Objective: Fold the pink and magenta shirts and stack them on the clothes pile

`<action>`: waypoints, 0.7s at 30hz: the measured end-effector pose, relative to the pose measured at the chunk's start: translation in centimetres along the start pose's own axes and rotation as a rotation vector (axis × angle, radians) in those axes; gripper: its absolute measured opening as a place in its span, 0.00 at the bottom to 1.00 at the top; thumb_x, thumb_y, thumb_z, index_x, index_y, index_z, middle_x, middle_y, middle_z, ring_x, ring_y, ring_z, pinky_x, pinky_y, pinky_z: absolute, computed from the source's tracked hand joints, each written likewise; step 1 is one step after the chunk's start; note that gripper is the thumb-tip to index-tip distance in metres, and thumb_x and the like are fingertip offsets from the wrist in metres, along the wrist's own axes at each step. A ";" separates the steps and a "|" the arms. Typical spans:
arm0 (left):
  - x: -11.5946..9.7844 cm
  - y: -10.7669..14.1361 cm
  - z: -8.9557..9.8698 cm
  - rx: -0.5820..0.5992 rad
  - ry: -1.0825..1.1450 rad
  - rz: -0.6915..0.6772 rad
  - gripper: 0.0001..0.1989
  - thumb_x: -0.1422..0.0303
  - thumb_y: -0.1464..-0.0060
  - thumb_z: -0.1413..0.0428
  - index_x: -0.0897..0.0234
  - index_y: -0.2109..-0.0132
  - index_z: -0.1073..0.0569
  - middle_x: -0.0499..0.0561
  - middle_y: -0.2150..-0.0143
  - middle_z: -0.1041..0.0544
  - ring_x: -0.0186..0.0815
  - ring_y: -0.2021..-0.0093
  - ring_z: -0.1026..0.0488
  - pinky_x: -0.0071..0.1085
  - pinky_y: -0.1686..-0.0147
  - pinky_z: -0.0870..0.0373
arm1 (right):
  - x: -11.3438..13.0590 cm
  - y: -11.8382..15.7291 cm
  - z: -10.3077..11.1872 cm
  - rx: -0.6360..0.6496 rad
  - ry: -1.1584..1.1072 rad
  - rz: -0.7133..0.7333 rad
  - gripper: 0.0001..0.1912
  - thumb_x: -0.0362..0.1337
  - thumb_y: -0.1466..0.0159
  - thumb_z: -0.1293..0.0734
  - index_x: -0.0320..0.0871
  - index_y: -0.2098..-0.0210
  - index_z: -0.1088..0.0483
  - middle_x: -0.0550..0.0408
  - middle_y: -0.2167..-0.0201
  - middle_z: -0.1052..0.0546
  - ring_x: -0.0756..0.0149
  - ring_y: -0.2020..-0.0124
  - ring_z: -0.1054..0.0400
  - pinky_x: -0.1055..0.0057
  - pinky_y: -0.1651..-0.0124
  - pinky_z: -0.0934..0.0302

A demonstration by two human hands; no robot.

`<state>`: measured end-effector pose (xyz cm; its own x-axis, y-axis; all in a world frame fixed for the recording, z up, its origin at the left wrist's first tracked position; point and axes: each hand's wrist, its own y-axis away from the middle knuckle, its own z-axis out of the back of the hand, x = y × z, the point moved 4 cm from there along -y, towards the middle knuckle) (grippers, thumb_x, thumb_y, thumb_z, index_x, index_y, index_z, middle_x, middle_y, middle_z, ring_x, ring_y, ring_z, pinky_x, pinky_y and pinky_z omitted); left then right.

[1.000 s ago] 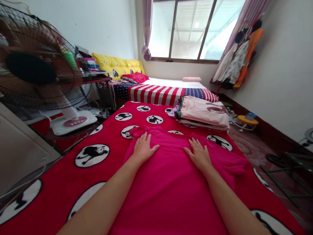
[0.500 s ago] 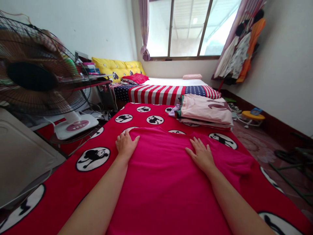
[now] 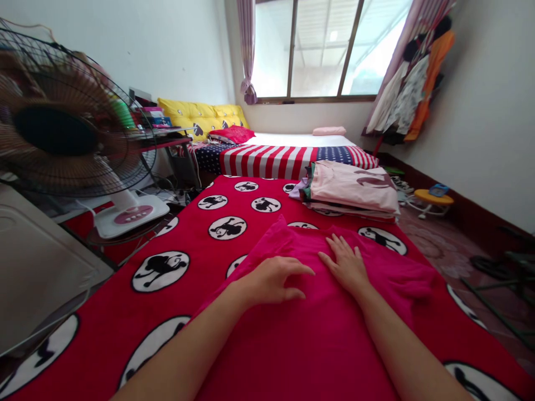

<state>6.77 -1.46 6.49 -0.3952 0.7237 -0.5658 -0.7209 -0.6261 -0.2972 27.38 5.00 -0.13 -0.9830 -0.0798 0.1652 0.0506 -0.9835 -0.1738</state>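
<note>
1. The magenta shirt, the landmark for all positions below, is lying spread on the red cover, its neck edge facing away from the person.
2. The left hand is being held over the upper left part of the shirt. Its grip is standing partly open: the thumb and fingers are curving toward the right with a gap between them, and nothing is showing in that gap. Whether this hand is touching the fabric cannot be told.
3. The right hand is resting palm down on the upper right part of the shirt, just below the neck edge. Its grip is lying flat, fingers extended and thumb slightly apart, and is not clasping anything.
4. The stack of folded clothes is sitting beyond the shirt, toward its right, with a pale pink garment on top.
5. The fan is standing well to the left of the shirt.
6. The striped bedspread is hanging over the bed edge, well beyond the shirt.
7. The yellow-topped stool is standing on the floor, beyond the shirt and to its right.
</note>
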 end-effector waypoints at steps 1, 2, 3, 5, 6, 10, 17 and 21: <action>-0.5 -0.2 -0.5 0.057 0.027 0.001 0.18 0.67 0.50 0.38 0.60 0.50 0.25 0.52 0.56 0.22 0.37 0.58 0.26 0.30 0.56 0.31 | 0.0 0.0 0.0 -0.001 -0.004 0.002 0.29 0.49 0.33 0.45 0.42 0.36 0.43 0.51 0.33 0.47 0.58 0.32 0.57 0.46 0.34 0.59; -0.5 -0.2 -0.5 0.050 0.051 0.027 0.16 0.67 0.49 0.40 0.61 0.51 0.24 0.52 0.59 0.21 0.36 0.61 0.25 0.29 0.58 0.31 | 0.0 0.0 0.0 -0.001 -0.009 0.005 0.29 0.49 0.33 0.45 0.42 0.36 0.43 0.51 0.33 0.47 0.58 0.32 0.57 0.46 0.34 0.59; -0.1 -0.2 -0.1 -0.005 0.074 0.072 0.13 0.67 0.47 0.41 0.63 0.53 0.23 0.51 0.61 0.20 0.35 0.63 0.25 0.28 0.60 0.31 | 0.0 0.0 0.1 -0.002 -0.014 0.006 0.29 0.49 0.33 0.45 0.42 0.37 0.43 0.51 0.33 0.47 0.58 0.32 0.57 0.46 0.34 0.59; 1.6 0.2 1.5 -0.180 0.090 0.200 0.10 0.68 0.46 0.44 0.65 0.57 0.22 0.51 0.64 0.20 0.33 0.66 0.25 0.27 0.64 0.31 | 0.0 0.1 0.1 -0.003 -0.023 0.007 0.29 0.49 0.33 0.45 0.42 0.37 0.43 0.52 0.33 0.47 0.58 0.32 0.57 0.46 0.34 0.59; 2.6 0.5 2.3 -0.260 0.071 0.268 0.09 0.68 0.46 0.44 0.65 0.59 0.22 0.51 0.65 0.20 0.33 0.68 0.26 0.27 0.66 0.32 | 0.0 0.1 0.2 -0.005 -0.026 0.007 0.29 0.50 0.33 0.45 0.42 0.37 0.43 0.52 0.33 0.47 0.58 0.32 0.57 0.46 0.34 0.59; 4.8 1.4 3.9 -0.276 -0.033 0.382 0.12 0.64 0.51 0.40 0.63 0.59 0.21 0.53 0.61 0.21 0.37 0.63 0.26 0.30 0.63 0.31 | 0.1 0.1 0.1 -0.008 -0.033 0.009 0.29 0.49 0.33 0.45 0.42 0.37 0.42 0.50 0.33 0.47 0.57 0.32 0.56 0.46 0.34 0.60; 4.8 1.7 2.7 -0.124 -0.161 0.430 0.12 0.63 0.58 0.38 0.63 0.64 0.22 0.49 0.71 0.23 0.37 0.70 0.28 0.29 0.69 0.35 | 0.0 0.1 0.0 -0.007 -0.047 0.009 0.28 0.49 0.33 0.45 0.43 0.37 0.42 0.49 0.33 0.46 0.58 0.32 0.56 0.46 0.35 0.60; 5.4 1.7 4.5 -0.310 0.057 0.453 0.14 0.57 0.54 0.41 0.66 0.69 0.25 0.47 0.73 0.25 0.35 0.71 0.29 0.26 0.71 0.37 | 0.0 0.1 0.1 -0.011 -0.052 0.012 0.28 0.49 0.33 0.44 0.43 0.38 0.41 0.49 0.33 0.46 0.57 0.32 0.56 0.46 0.34 0.60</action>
<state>0.83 2.68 6.35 -0.5894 0.3509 -0.7276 -0.2815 -0.9335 -0.2222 27.43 4.87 -0.03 -0.9718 -0.0999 0.2136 0.0598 -0.9807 -0.1863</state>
